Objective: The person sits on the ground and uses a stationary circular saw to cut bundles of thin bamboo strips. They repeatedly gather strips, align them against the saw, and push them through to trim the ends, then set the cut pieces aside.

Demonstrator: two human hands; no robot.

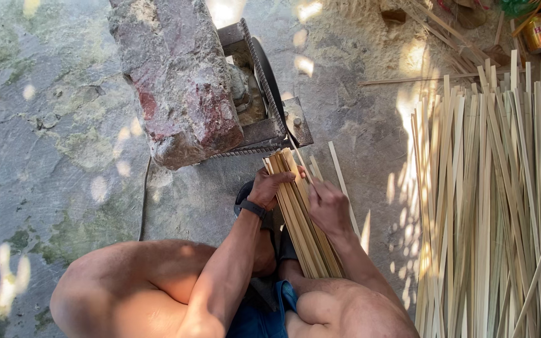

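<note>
Left hand (269, 188) grips bamboo strip bundle (302, 216) (upright-ish), right hand (327, 203) beside.

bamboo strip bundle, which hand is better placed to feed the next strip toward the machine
Probably the right hand: it already pinches a single thin strip that points at the machine. The left hand is wrapped around the bamboo strip bundle, steadying it.

Pale matt bamboo strips (300, 213), rough stone block (173, 75), rusty metal frame (264, 128)

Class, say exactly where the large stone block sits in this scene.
In the head view, the stone block lies at upper centre, resting on a metal machine frame just beyond the bundle of bamboo strips.
</note>
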